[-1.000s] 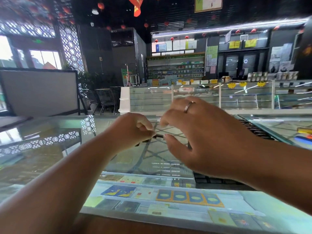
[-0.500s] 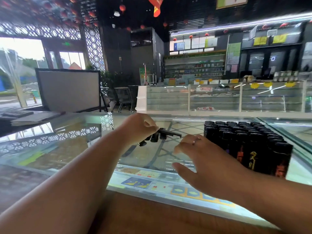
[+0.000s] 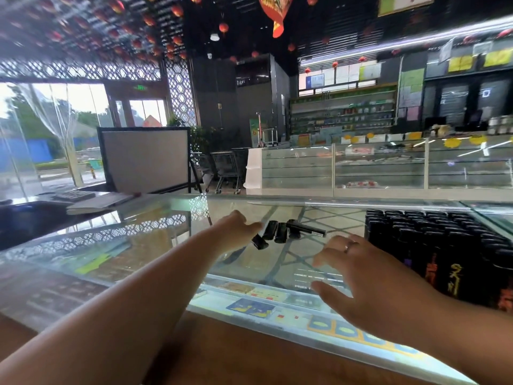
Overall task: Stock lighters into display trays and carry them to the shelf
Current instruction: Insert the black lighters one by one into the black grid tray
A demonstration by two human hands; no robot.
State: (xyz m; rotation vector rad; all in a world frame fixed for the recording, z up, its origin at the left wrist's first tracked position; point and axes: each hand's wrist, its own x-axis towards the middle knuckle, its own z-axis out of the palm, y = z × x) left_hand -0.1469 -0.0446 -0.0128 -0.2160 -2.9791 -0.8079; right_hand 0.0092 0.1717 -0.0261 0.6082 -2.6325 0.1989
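Observation:
My left hand point(image 3: 234, 232) reaches out over the glass counter point(image 3: 155, 245) and grips several black lighters point(image 3: 279, 232), which fan out to the right of its knuckles; its fingertips are hidden. My right hand point(image 3: 372, 284), with a ring on one finger, hovers lower and nearer with fingers spread, holding nothing. Just right of it stands a display tray point(image 3: 444, 245) packed with upright black lighters with orange and yellow markings.
Flat packets lie inside the counter case point(image 3: 258, 307) under the glass. A wooden edge point(image 3: 222, 351) runs along the near side. A monitor's back point(image 3: 144, 159), a keyboard point(image 3: 73, 195) and a notebook point(image 3: 97, 204) sit far left. More glass showcases point(image 3: 374, 168) stand across the aisle.
My right hand has come away from my left hand, dropped lower and spread open. My left hand keeps the lighters. The view swung, bringing the full tray into sight.

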